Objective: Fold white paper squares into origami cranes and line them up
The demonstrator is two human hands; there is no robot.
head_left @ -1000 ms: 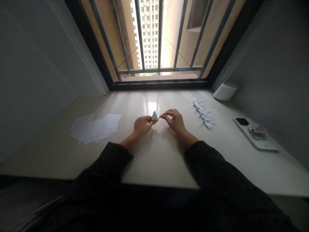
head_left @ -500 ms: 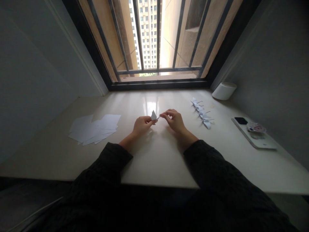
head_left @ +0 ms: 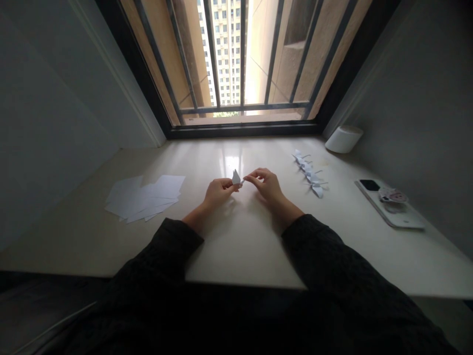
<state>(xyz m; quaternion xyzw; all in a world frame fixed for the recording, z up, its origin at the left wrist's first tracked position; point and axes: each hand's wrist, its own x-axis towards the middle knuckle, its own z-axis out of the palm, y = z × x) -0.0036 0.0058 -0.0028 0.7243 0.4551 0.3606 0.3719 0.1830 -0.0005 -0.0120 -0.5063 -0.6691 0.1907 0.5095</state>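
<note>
A small folded white paper piece (head_left: 236, 177) is held just above the pale table (head_left: 236, 241), near its middle. My left hand (head_left: 218, 191) pinches it from the left with closed fingers. My right hand (head_left: 266, 185) pinches a thin tip of the same piece from the right, fingers curled together. Both dark sleeves reach in from the near edge.
A loose spread of white paper sheets (head_left: 144, 197) lies to the left. Several finished folded paper figures (head_left: 309, 173) sit in a row at the right. A white roll (head_left: 343, 139) stands in the far right corner, a phone (head_left: 391, 209) lies at the right. A barred window (head_left: 240, 59) is ahead.
My right hand's fingertips have shifted slightly along the paper tip; the view has barely drifted. Everything else stays put.
</note>
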